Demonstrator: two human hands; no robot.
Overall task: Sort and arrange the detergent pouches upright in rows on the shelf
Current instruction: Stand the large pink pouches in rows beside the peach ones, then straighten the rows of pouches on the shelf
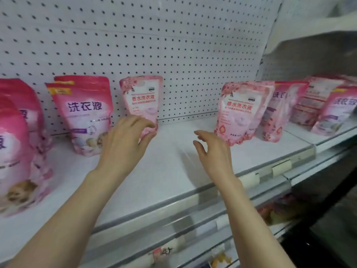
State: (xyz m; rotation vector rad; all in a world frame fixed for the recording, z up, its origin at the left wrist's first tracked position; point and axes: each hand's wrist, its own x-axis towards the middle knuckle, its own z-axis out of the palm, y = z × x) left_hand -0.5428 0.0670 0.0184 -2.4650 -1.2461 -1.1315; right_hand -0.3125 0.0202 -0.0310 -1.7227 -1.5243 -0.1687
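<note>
A pale pink pouch (141, 97) printed 香水洗衣液 stands near the back of the white shelf (164, 171), before a perforated back panel (154, 35), its lower edge gripped between the curled fingers and thumb of the left hand (125, 140). The right hand (212, 149) is spread and holds nothing, just beside a second pale pouch (243, 111) standing upright. Darker pink pouches (85, 113) reading 洗衣液 stand at the left, and a clear price rail (193, 200) fronts the shelf.
</note>
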